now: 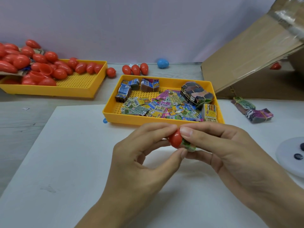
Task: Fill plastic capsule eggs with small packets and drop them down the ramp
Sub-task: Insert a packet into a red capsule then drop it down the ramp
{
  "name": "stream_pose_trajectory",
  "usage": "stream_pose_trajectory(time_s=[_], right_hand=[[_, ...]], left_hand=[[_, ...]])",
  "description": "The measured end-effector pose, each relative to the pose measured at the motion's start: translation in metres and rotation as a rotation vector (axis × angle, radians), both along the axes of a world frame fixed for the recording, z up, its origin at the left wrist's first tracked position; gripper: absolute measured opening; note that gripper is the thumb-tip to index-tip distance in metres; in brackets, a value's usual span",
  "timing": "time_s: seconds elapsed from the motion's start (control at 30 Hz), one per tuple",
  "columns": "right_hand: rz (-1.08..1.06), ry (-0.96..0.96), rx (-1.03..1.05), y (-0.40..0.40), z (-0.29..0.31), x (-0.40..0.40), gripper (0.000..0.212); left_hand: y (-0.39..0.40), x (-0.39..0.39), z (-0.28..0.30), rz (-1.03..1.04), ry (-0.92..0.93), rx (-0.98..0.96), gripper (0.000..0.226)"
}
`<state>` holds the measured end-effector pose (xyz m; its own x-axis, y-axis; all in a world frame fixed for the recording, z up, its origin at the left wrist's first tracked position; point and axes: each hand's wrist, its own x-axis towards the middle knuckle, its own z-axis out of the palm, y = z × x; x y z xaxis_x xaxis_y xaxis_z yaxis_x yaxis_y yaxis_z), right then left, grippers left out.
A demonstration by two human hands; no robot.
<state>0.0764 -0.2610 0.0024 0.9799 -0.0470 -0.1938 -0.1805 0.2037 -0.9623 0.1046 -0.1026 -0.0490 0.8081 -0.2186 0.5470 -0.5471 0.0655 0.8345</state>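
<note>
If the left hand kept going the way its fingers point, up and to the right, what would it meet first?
Most likely the right hand: the left hand already meets its fingertips at the red egg half. Past that lies the yellow packet tray, though depth is unclear.

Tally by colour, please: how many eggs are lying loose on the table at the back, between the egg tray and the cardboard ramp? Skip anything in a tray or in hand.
Red eggs: 4
Blue egg: 1
Total: 5
</note>
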Motion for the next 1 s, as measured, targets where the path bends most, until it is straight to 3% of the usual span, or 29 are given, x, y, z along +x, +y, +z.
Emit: stream_pose_trajectory(time_s=[0.17,0.47,0.73,1.0], right_hand=[[0.045,0.044,0.015,-0.0025,0.0029,0.0008,0.036],[0.023,0.022,0.005,-0.0017,0.0009,0.0016,0.029],[0.043,0.065,0.043,-0.0028,0.0014,0.0028,0.031],[0.003,0.050,0.045,-0.0010,-0.0017,0.0012,0.031]], left_hand=[[-0.0007,0.0009,-0.0010,-0.008,0.075,-0.086,0.038],[-0.0002,-0.0022,0.0005,-0.016,0.076,0.016,0.035],[-0.0021,-0.0032,0.0058,-0.037,0.245,-0.120,0.029],[-0.0009,-0.0054,0.0052,0.044,0.086,0.083,0.026]])
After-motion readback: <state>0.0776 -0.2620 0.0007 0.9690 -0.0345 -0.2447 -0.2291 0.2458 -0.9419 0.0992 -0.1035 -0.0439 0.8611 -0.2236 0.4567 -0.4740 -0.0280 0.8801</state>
